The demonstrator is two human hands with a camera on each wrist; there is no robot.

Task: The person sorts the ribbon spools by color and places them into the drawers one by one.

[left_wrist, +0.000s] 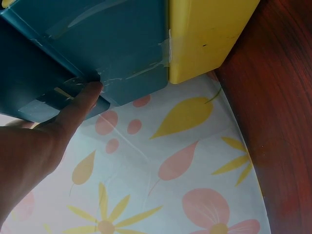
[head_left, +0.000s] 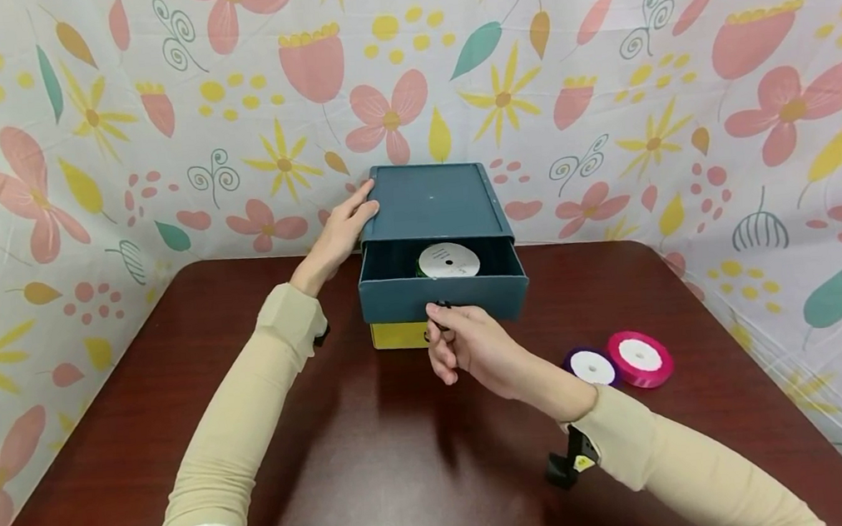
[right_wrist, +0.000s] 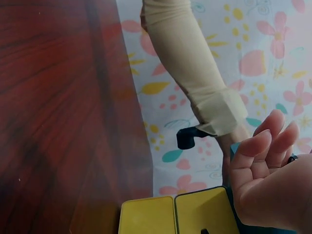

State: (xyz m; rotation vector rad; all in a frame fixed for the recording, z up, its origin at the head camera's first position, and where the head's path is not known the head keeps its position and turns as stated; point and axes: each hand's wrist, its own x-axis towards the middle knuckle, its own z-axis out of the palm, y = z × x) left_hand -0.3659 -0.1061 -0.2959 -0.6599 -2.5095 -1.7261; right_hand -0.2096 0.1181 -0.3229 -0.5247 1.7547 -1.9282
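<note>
A dark blue drawer box [head_left: 426, 200] stands on top of a yellow one [head_left: 397, 335] near the table's far edge. Its upper drawer [head_left: 398, 301] is pulled partway out, and a ribbon spool [head_left: 449, 260] with a white face lies inside. With thumb and forefinger, my right hand [head_left: 483, 351] pinches the small black drawer knob [head_left: 443, 304]; the other fingers are loosely bent below. My left hand [head_left: 339, 235] rests with extended fingers against the box's left side and upper edge. The left wrist view shows a finger [left_wrist: 80, 105] touching the blue side wall.
To the right lie two ribbon spools, one dark purple [head_left: 591, 367] and one bright pink [head_left: 641, 358], side by side on the dark red-brown table [head_left: 320, 489]. Behind the table hangs a flower-patterned cloth [head_left: 559, 42]. Yellow fronts [right_wrist: 148, 214] show low in the right wrist view.
</note>
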